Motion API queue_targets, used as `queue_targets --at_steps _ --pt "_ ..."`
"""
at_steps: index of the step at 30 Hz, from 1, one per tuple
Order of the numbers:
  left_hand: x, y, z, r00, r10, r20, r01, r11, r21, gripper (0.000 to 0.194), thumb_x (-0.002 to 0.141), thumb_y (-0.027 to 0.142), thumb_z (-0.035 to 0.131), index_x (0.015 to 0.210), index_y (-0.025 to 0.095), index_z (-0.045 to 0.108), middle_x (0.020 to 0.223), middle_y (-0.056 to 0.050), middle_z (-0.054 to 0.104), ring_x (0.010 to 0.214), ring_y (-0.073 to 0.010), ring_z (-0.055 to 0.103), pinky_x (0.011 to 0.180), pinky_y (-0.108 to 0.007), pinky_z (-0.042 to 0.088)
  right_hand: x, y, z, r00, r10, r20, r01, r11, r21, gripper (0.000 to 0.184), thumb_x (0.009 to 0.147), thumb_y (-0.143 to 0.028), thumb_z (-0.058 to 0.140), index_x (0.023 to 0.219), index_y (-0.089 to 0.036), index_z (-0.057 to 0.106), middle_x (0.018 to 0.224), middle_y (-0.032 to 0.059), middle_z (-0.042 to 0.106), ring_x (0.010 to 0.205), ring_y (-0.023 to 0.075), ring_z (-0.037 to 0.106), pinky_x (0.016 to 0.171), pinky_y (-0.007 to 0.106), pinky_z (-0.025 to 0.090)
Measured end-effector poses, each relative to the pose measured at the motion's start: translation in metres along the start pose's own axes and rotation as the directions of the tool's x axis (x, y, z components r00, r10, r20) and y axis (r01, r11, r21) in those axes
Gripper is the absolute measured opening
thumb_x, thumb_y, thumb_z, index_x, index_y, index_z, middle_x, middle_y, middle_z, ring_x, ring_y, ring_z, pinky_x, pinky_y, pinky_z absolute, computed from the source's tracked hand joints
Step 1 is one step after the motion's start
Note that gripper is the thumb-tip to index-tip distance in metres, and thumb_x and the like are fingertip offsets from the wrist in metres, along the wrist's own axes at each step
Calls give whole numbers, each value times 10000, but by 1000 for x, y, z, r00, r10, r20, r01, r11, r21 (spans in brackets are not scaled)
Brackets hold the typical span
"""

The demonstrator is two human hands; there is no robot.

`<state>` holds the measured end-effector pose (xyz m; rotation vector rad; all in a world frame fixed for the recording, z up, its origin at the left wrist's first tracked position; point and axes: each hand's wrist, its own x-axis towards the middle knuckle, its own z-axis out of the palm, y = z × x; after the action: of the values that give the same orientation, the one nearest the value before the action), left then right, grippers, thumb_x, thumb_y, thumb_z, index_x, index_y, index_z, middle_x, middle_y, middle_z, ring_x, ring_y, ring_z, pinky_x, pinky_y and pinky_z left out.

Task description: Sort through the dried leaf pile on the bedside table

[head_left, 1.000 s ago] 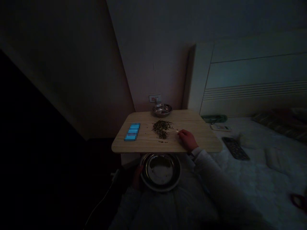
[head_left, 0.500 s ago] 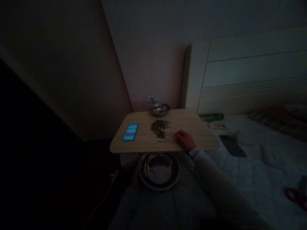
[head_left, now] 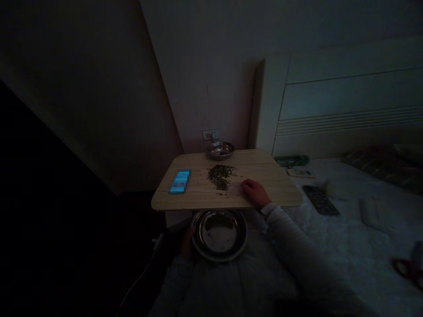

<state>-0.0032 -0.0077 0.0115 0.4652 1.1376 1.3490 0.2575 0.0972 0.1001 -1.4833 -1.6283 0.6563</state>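
Observation:
My left hand [head_left: 188, 243] grips the left rim of a shiny metal basin [head_left: 244, 237], held below the table's front edge; a few dark specks lie in it. On the small wooden table [head_left: 271, 171], my right hand [head_left: 254, 192] rests with its fingers curled together; whether anything is inside them is hidden. Just left of that hand spreads a loose pile of small dark-green grains [head_left: 218, 175], perhaps beans or seeds. Behind the pile, a smaller metal bowl [head_left: 220, 151] stands at the table's back edge, with something indistinct inside.
A lit phone [head_left: 180, 181] with a blurred screen lies on the table's left side. Right of the table is a bed [head_left: 350, 246] with a dark patterned phone-like object [head_left: 320, 200], a pale remote control [head_left: 300, 173] and red-handled scissors [head_left: 406, 267]. A white cable [head_left: 140, 277] hangs at lower left.
Hardly anything differs. My right hand stays beside the pile, nearly still, and my left hand keeps hold of the basin.

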Motion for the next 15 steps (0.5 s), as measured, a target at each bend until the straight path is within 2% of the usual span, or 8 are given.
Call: queue_targets --at_steps 6,11,15 --pt "-5 4 6 999 6 53 -4 999 -39 351 524 427 718 768 174 729 968 -99 751 1233 -358 491 1089 -466 297 -1 -2 -1 1000 2 24 -2 1000 -14 215 730 -282 463 735 -175 650 709 33 663 688 159 566 668 265 419" --pt "-10 8 12 1000 21 7 -21 1000 -22 299 517 416 711 700 180 714 925 -99 757 1222 -362 500 1082 -465 307 -2 -3 0 1000 -7 26 7 1000 -3 216 716 -274 459 727 -172 648 714 32 661 694 160 562 688 270 417" --pt "-8 6 9 999 38 2 -38 999 -7 299 531 424 701 707 182 712 927 -91 756 1216 -359 506 1087 -481 293 -2 -2 0 999 -25 27 25 1000 -1 209 713 -273 461 710 -180 648 711 28 661 693 161 556 675 266 409"
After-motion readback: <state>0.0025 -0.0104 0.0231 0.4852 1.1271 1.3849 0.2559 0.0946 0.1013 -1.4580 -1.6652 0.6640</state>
